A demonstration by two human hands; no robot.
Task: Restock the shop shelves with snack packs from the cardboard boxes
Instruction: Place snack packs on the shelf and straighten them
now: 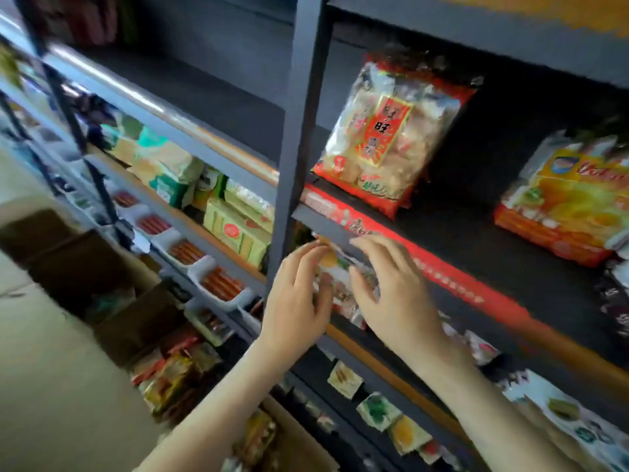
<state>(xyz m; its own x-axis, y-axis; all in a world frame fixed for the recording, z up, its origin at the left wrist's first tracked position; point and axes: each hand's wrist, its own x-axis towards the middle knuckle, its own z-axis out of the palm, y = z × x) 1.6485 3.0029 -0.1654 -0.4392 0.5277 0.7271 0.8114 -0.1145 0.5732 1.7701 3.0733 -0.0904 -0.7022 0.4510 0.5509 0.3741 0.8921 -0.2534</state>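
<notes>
Both my hands reach onto the shelf just below the red-edged shelf board (452, 277). My left hand (299, 301) and my right hand (391, 294) hold a snack pack (335, 277) between them, fingers curled on its two sides. The pack is pale with an orange round print and stands at the left end of that shelf, beside the grey upright post (296, 131). Much of it is hidden behind my fingers. The picture is blurred.
A red rice-cracker bag (388, 131) and an orange bag (571, 202) stand on the shelf above. Green-and-yellow packs (238, 223) and white trays of sausages (221, 284) fill the left bay. Cardboard boxes (102, 277) sit on the floor at left, and small packs (377, 410) lie on the lower shelf.
</notes>
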